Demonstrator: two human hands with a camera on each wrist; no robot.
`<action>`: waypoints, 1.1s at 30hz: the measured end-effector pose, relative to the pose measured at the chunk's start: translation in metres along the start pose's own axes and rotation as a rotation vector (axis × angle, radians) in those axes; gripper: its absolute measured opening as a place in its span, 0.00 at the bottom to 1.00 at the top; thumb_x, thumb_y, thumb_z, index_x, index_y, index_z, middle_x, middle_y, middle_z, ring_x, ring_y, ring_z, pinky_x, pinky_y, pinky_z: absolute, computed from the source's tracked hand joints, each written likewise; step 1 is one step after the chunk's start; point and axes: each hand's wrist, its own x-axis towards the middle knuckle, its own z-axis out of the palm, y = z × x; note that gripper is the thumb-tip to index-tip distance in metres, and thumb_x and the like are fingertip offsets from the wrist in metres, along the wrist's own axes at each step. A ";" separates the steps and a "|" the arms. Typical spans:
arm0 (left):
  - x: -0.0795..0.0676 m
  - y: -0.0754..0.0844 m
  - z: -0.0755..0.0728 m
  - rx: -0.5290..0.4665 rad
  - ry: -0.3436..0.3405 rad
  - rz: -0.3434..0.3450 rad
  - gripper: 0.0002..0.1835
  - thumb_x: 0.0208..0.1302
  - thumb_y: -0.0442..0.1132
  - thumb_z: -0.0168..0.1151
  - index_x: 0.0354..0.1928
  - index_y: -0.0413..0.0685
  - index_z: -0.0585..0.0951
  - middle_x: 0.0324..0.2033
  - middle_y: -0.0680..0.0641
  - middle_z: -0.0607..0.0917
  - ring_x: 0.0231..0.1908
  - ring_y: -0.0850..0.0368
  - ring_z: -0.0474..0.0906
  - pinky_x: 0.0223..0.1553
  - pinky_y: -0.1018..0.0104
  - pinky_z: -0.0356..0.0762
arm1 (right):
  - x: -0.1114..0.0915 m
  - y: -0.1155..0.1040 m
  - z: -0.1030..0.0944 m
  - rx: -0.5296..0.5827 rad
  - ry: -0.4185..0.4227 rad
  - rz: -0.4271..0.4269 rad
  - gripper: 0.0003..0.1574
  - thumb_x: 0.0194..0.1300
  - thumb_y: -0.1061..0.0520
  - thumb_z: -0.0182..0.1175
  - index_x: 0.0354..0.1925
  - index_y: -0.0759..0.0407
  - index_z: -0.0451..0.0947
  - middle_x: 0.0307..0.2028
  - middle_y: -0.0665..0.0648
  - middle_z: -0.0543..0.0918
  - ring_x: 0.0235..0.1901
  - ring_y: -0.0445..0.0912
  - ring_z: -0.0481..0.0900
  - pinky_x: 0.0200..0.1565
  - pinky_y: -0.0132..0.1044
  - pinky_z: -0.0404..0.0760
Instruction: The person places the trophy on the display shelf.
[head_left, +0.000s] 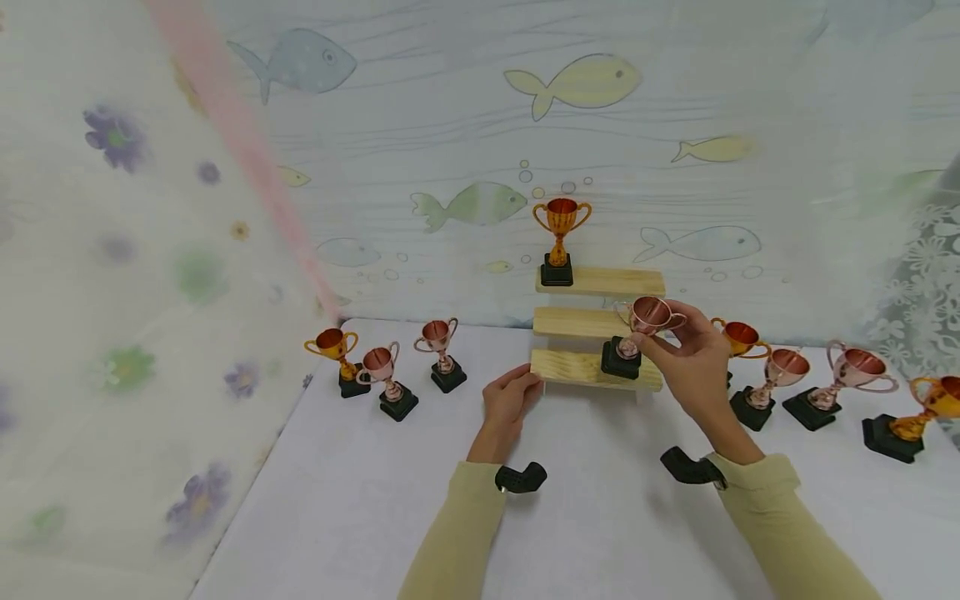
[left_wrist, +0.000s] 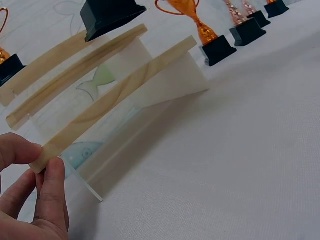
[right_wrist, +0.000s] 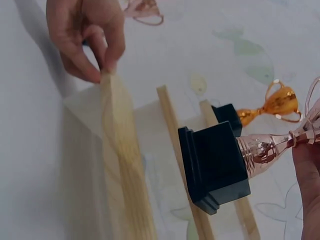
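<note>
My left hand (head_left: 512, 408) pinches the left end of the lowest wooden board (head_left: 566, 367) of a three-step display stand; the left wrist view shows thumb above and fingers below the board (left_wrist: 120, 95). My right hand (head_left: 701, 358) holds a rose-gold trophy cup (head_left: 651, 315) by its stem, tilted slightly, over the right part of the stand. In the right wrist view, the trophy's black base (right_wrist: 215, 165) hangs in front of the boards. On the top step, at its left end, a gold trophy cup (head_left: 561, 218) stands upright.
Left of the stand are a gold trophy (head_left: 332, 343) and two rose-gold trophies (head_left: 381, 365). Several more gold and rose-gold trophies (head_left: 858, 368) stand at the right. A white cloth (head_left: 585, 500) covers the table; a fish-patterned curtain (head_left: 450, 100) hangs behind.
</note>
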 end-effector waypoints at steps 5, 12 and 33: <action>0.001 -0.001 0.000 -0.005 -0.004 0.002 0.18 0.61 0.23 0.65 0.54 0.29 0.83 0.50 0.34 0.85 0.40 0.57 0.85 0.52 0.61 0.85 | 0.021 0.006 0.002 -0.030 -0.007 -0.034 0.28 0.55 0.78 0.68 0.55 0.70 0.80 0.45 0.51 0.84 0.43 0.40 0.83 0.46 0.26 0.84; 0.000 0.001 0.000 0.002 -0.003 -0.008 0.17 0.60 0.23 0.65 0.53 0.30 0.84 0.50 0.34 0.86 0.40 0.57 0.86 0.50 0.64 0.85 | 0.049 0.012 0.006 -0.001 -0.016 -0.096 0.27 0.56 0.77 0.69 0.55 0.69 0.80 0.43 0.52 0.83 0.41 0.40 0.82 0.47 0.26 0.84; 0.001 -0.001 -0.001 -0.007 -0.003 0.014 0.17 0.58 0.22 0.66 0.51 0.29 0.84 0.47 0.35 0.87 0.38 0.56 0.86 0.47 0.65 0.86 | 0.102 0.018 0.026 -0.055 -0.023 -0.115 0.25 0.64 0.71 0.66 0.59 0.68 0.78 0.46 0.47 0.81 0.47 0.40 0.81 0.52 0.27 0.79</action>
